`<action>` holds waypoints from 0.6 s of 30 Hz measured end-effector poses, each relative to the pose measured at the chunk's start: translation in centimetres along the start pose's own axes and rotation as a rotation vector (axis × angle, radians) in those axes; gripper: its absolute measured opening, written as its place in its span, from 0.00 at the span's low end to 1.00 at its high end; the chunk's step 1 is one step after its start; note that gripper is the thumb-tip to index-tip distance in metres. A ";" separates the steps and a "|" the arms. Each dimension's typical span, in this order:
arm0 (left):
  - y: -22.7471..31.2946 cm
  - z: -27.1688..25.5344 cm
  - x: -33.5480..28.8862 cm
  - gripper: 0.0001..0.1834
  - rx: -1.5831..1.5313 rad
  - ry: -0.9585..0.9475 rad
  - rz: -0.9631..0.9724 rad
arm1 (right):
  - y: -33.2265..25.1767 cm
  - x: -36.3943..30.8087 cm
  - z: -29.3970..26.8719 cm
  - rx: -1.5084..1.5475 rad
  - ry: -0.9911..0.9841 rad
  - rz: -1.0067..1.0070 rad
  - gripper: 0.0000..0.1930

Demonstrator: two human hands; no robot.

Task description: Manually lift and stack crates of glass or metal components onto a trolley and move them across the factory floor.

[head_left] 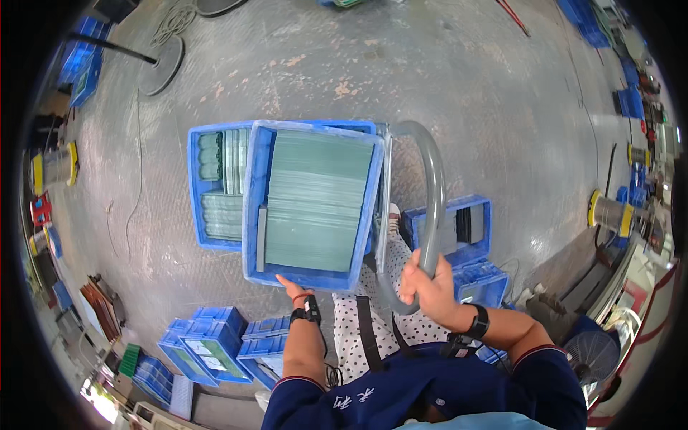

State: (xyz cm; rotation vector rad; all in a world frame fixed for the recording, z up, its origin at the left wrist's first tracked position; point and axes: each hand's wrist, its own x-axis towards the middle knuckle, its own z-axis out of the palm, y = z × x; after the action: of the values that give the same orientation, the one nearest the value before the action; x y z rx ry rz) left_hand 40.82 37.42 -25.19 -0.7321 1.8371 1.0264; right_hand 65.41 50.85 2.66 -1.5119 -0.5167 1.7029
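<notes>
In front of me a blue plastic crate (256, 161) holds tightly packed thin greenish sheets (319, 193). It overlaps a second blue crate (192, 179), whose left part shows smaller stacks of similar green pieces (222, 215). My left hand (293, 288) is at the near edge of the upper crate, thumb against its wall, other fingers partly hidden by the edge. The fingers of my right hand (432, 288) wrap round a bent grey tube handle (434, 179), which rises at the crates' right side.
A blue crate with grey and black pieces (489, 226) stands right of my legs. More blue crates (215, 337) are stacked at lower left. A round black base with a pole (161, 68) stands far left. A fan (591, 355) is at lower right. Cables (136, 172) cross the grey floor.
</notes>
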 end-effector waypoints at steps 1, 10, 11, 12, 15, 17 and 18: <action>0.8 -0.6 1.4 0.47 -0.027 0.013 -0.002 | 0.9 -0.1 0.2 0.058 -0.085 0.008 0.06; 8.0 -8.3 10.0 0.40 -0.153 -0.279 0.127 | 1.2 -0.1 3.2 -0.389 -0.679 0.125 0.05; 8.9 -8.7 10.1 0.38 -0.048 -0.224 0.123 | 1.2 -0.1 3.7 -0.442 -0.719 0.146 0.05; 9.5 -9.5 9.9 0.37 0.055 -0.165 0.120 | 1.3 -0.1 4.2 -0.493 -0.762 0.165 0.06; 10.7 -8.3 5.8 0.35 0.288 -0.151 0.430 | 2.3 0.1 4.7 -0.414 -0.741 0.346 0.08; 12.9 -8.9 3.3 0.36 0.749 -0.162 0.840 | 2.3 0.1 5.3 -0.408 -0.787 0.431 0.09; 12.8 -10.2 2.0 0.36 0.808 -0.241 0.950 | 2.2 0.2 5.8 -0.389 -0.805 0.528 0.09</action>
State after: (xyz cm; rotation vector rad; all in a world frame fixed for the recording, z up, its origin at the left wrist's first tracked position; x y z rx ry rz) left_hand 25.48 34.61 -19.75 0.7807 2.1413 0.7255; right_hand 59.23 50.77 2.14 -1.2173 -0.9600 2.7724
